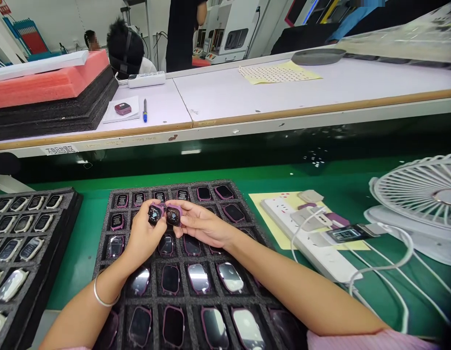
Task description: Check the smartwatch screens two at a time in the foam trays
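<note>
Two purple smartwatch bodies are held side by side above a dark foam tray (156, 301). My left hand (144, 233) is closed on one smartwatch (154, 214), its dark screen lit with a watch face. Fingers of my right hand (199, 224) pinch the other smartwatch (173, 215), which also shows a lit face. Under my hands, the tray's square compartments hold several more purple smartwatches without straps. Some in the back rows have text on their screens, while nearer ones look dark or reflect light. My hands and forearms hide part of the tray.
Another foam tray (70, 214) with light-coloured watches stands at left. On the right are a white power strip (313, 243) with cables, a charger with a small display (347, 234) and a white fan (425, 194). A raised shelf (218, 102) runs behind; people are beyond it.
</note>
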### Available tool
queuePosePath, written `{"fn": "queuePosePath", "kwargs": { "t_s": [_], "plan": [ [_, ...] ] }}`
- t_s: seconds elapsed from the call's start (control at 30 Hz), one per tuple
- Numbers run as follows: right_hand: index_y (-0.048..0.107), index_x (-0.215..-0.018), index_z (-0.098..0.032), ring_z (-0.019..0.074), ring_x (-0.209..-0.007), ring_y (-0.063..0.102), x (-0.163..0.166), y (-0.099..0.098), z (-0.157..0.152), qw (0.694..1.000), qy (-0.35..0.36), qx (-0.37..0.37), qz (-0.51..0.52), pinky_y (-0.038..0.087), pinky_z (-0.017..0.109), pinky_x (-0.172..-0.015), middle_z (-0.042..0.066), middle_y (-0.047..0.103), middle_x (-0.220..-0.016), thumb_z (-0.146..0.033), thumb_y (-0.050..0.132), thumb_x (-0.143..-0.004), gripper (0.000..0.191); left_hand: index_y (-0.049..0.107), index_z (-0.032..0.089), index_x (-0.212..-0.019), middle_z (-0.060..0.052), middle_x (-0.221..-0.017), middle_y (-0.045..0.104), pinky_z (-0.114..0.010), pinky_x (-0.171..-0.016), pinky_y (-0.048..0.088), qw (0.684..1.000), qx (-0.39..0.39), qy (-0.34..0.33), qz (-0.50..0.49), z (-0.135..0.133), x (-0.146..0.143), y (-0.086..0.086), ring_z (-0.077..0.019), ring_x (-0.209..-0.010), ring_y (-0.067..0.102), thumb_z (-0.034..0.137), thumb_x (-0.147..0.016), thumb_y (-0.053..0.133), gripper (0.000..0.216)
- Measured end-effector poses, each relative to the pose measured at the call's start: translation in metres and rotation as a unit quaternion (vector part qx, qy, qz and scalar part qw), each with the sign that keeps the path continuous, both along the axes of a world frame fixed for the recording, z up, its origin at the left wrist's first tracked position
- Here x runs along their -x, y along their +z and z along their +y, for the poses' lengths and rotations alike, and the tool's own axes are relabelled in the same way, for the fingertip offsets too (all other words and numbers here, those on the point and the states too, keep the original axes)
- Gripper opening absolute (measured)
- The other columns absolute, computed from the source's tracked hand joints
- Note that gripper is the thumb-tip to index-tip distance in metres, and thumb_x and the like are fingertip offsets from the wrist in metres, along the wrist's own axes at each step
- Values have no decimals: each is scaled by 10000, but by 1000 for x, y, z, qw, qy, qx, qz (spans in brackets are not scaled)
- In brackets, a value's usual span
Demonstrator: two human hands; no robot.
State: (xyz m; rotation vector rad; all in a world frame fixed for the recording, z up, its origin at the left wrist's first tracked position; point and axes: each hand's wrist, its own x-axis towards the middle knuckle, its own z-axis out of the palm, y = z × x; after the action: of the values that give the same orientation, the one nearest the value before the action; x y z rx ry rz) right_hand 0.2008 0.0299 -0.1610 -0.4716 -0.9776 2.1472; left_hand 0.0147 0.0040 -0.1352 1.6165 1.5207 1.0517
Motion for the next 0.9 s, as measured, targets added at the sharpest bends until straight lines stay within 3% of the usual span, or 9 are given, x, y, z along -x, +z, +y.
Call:
{"fn": "queuePosePath", "kwargs": {
  "t_s": [0.9],
  "plan": [
    [597,-1265,-231,113,-735,680,-1,1,1,1000,1,-12,-9,543,304,-782,12,653,-995,-312,822,-808,516,580,201,-1112,-29,-916,677,-271,-646,471,1000,11,3,-11,0,0,1,-158,-715,607,210,-766,582,346]
  ]
}}
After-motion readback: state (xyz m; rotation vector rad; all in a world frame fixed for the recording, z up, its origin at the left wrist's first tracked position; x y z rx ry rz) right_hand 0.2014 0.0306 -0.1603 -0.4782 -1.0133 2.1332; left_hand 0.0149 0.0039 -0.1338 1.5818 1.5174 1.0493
